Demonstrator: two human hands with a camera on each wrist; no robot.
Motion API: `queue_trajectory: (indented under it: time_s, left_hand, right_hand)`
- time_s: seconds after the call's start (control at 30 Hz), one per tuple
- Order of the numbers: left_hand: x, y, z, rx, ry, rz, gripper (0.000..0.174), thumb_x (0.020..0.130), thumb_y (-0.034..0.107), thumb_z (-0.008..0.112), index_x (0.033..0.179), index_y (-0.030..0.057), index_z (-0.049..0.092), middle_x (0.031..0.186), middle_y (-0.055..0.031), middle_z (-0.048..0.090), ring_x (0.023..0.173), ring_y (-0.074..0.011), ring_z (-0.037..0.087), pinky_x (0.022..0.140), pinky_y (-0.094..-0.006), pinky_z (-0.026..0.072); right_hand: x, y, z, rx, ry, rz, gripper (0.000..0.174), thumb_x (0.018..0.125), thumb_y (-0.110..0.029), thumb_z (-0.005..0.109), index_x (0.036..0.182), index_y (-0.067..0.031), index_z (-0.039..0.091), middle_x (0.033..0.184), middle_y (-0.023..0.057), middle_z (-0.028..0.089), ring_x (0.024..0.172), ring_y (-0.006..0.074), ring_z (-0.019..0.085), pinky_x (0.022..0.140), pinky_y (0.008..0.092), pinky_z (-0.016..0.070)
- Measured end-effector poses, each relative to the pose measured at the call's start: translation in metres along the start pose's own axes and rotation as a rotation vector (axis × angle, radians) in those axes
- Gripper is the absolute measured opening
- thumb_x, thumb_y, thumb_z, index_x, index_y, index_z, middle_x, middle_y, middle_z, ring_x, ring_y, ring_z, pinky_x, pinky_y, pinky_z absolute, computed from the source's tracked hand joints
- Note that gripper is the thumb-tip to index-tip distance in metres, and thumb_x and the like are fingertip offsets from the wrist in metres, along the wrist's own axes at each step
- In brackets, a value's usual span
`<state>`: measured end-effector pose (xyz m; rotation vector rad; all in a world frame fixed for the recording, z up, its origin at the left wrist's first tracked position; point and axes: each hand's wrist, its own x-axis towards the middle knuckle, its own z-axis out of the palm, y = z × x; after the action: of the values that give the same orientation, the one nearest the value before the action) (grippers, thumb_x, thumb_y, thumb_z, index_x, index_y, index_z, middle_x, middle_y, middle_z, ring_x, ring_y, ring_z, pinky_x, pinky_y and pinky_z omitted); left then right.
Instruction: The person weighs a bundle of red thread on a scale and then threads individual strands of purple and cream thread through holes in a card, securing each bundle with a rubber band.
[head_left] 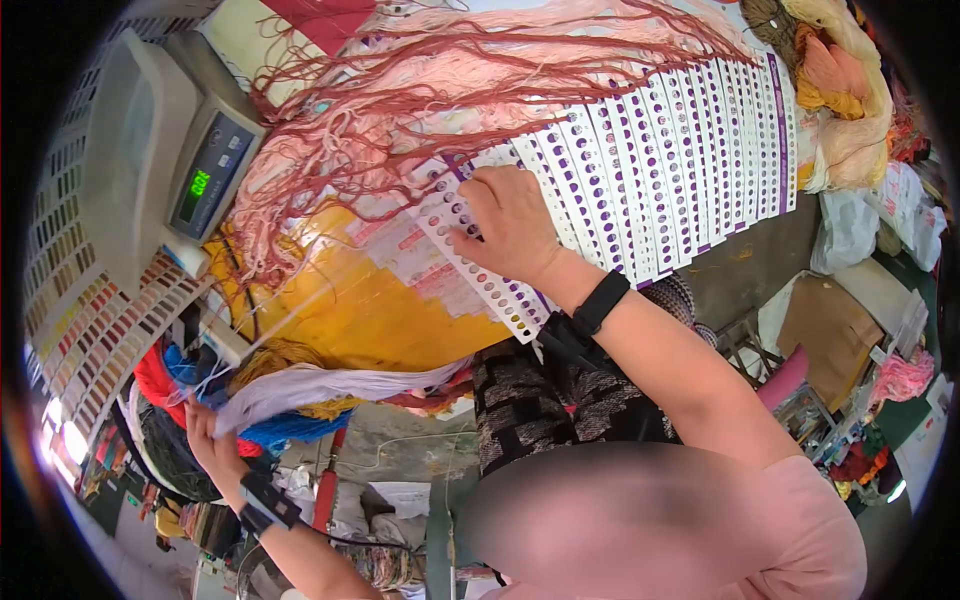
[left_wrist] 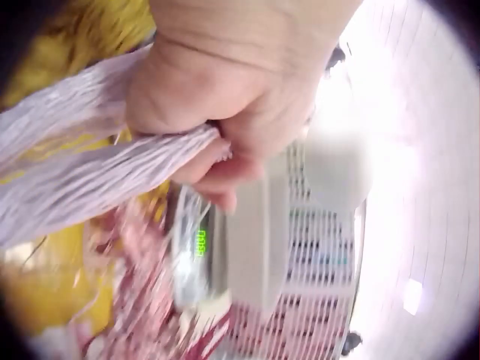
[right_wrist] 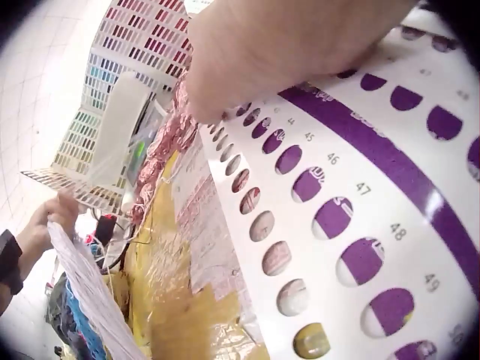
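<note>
Hands (head_left: 213,450) (head_left: 512,225) on yarn (head_left: 330,388), cards (head_left: 508,300) (scale tray (head_left: 178,125) nearby)

The right hand (head_left: 512,222) hides part of the punched card (head_left: 498,298).

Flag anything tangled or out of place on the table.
The long pink and dark-red thread strands look untidy: they straggle in loose, crossing lines beside the grey digital scale, while the white hole-punched cards lie in an orderly fan.
</note>
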<state>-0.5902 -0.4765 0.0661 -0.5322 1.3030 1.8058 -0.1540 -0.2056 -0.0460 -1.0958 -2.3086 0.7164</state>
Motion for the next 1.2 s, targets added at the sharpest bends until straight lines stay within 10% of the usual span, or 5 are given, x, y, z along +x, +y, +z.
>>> queue_trajectory:
  time_s: [0.3, 0.43, 0.87, 1.03, 1.2]
  left_hand:
    - [-0.116, -0.230, 0.194, 0.370, -0.214, -0.293, 0.044, 0.087, 0.030, 0.037, 0.116, -0.0036, 0.038, 0.103, -0.0118, 0.049, 0.081, -0.0164, 0.050, 0.069, -0.0302, 0.0437]
    - [-0.103, -0.247, 0.204, 0.382, -0.430, -0.409, 0.057, 0.088, 0.041, 0.025, 0.118, -0.0067, 0.034, 0.116, -0.0177, 0.042, 0.105, -0.0241, 0.045, 0.088, -0.0395, 0.0370]
    - [-0.104, -0.262, 0.197, 0.403, -0.369, -0.319, 0.034, 0.086, 0.019, 0.041, 0.106, -0.0089, 0.045, 0.110, -0.0194, 0.048, 0.097, -0.0242, 0.051, 0.080, -0.0342, 0.0434]
    - [-0.094, -0.253, 0.177, 0.087, -0.265, -0.466, 0.019, 0.086, 0.014, 0.040, 0.086, -0.0025, 0.049, 0.079, -0.0067, 0.051, 0.058, -0.0096, 0.048, 0.050, -0.0219, 0.0410]
    - [-0.050, -0.145, 0.033, -0.557, 0.020, -0.321, 0.012, 0.085, 0.012, 0.041, 0.081, 0.0031, 0.047, 0.053, 0.0021, 0.038, 0.037, -0.0028, 0.029, 0.035, -0.0168, 0.0204]
  right_hand:
    - [0.002, -0.024, -0.018, 0.453, -0.022, 0.126, 0.013, 0.064, -0.007, 0.061, 0.076, -0.0072, 0.056, 0.080, 0.0066, 0.048, 0.070, 0.0204, 0.048, 0.058, 0.0290, 0.0387]
    - [0.008, -0.075, -0.039, 1.035, -0.489, 0.551, 0.009, 0.071, -0.004, 0.060, 0.077, 0.0008, 0.056, 0.076, 0.0030, 0.051, 0.064, 0.0071, 0.049, 0.054, 0.0203, 0.0383]
    - [0.011, -0.080, -0.043, 1.556, -0.455, 0.839, 0.008, 0.072, 0.000, 0.052, 0.073, 0.0034, 0.059, 0.083, 0.0095, 0.058, 0.049, 0.0055, 0.044, 0.041, 0.0176, 0.0321]
    - [0.005, -0.066, -0.050, 1.752, -0.339, 0.811, 0.011, 0.074, 0.000, 0.047, 0.074, 0.0037, 0.057, 0.090, 0.0109, 0.055, 0.048, 0.0077, 0.042, 0.044, 0.0174, 0.0352]
    - [-0.026, 0.045, -0.163, 2.119, 0.383, 0.907, 0.022, 0.081, -0.005, 0.042, 0.101, 0.0023, 0.043, 0.089, 0.0105, 0.049, 0.071, 0.0141, 0.051, 0.063, 0.0240, 0.0451]
